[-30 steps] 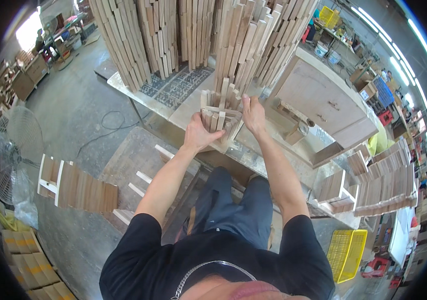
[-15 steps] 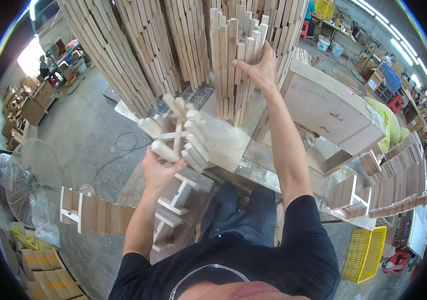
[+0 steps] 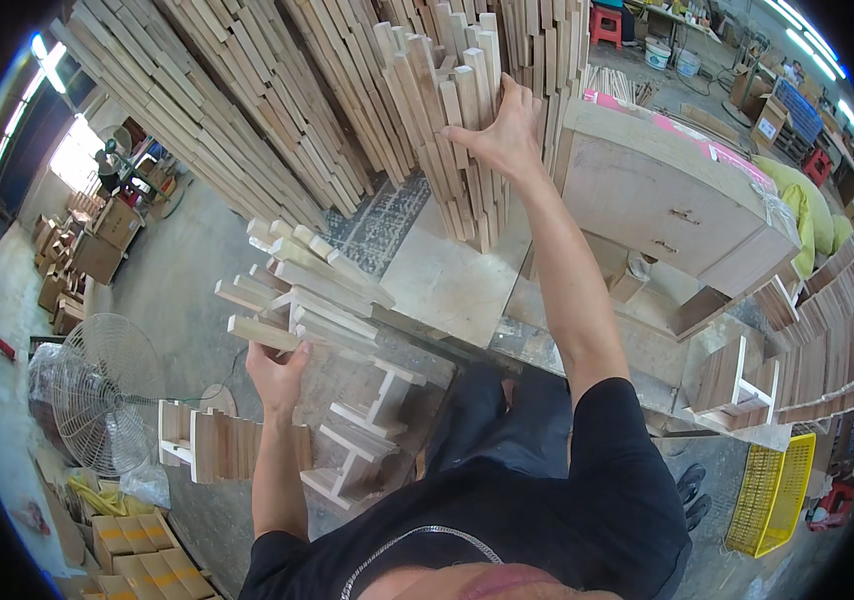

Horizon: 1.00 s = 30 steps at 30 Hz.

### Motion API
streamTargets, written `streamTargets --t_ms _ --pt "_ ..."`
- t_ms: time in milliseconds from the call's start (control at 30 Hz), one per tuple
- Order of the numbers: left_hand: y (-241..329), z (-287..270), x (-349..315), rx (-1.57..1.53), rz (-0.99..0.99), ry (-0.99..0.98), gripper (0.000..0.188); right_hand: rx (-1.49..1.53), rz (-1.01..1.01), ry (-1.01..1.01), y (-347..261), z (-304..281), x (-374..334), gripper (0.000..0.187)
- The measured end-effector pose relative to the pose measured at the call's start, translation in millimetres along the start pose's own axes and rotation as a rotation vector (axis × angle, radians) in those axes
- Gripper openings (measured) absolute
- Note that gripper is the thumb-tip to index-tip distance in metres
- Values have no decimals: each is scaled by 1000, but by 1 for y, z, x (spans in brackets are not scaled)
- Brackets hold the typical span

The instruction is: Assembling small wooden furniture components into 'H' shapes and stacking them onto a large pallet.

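Left hand [image 3: 277, 378] has the short stick bundle [image 3: 332, 290] by its near side. Thumb up against the near stick, other fingers mostly hidden behind/below it, so grasping, exact finger placement not visible. Bundle sits tilted, sticks fanned with ends pointing up-left, pale crosspiece [image 3: 294, 303] showing between them. One-handed hold there probably because the crosspiece keeps the sticks together; my read, joints not visible. Can't tell if the bundle rests on anything below.

Right hand [image 3: 504, 130] is up on the standing stick stack [image 3: 469, 195]: thumb across the near face, fingers round the right side close to the top. Grasping it from two sides; squeeze force can't be judged. High contact looks like steadying, since the stack is tall, narrow and uneven on top. Its foot is on the pale board [image 3: 447, 290].

Relative to fingers: short bundle lies above and beyond the left thumb, most of it past the fingertips toward the patterned sheet [image 3: 379, 225]. Standing stack fills the gap between right thumb and fingers, bulk hanging below the hand.

Tall stick rows [image 3: 332, 95] stand packed behind, likely so they brace each other. H-shaped wooden pieces [image 3: 352, 465] sit on the lower board, right of the left forearm. Wooden cabinet [image 3: 662, 195] is just right of the right forearm.
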<state>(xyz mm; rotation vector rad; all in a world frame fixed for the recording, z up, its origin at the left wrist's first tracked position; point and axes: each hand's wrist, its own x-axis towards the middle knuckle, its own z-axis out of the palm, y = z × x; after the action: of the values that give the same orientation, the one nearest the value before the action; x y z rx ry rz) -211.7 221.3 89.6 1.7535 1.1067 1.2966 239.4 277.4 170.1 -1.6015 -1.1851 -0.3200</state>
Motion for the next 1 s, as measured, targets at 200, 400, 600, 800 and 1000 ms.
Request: streamTargets --t_ms 200,400,600,800,1000 --pt "24 -16 27 -14 89 47 56 65 -5 -17 1 5 -1 116" --pt "90 -46 104 -24 280 84 49 167 37 -4 3 4 -1 112" --pt "223 20 208 -135 450 3 44 127 17 25 8 0 -8 108" --pt "280 90 291 -95 437 -304 51 154 21 7 -2 2 -8 104" --pt "287 142 321 -76 404 -423 48 128 22 17 -4 5 -8 104"
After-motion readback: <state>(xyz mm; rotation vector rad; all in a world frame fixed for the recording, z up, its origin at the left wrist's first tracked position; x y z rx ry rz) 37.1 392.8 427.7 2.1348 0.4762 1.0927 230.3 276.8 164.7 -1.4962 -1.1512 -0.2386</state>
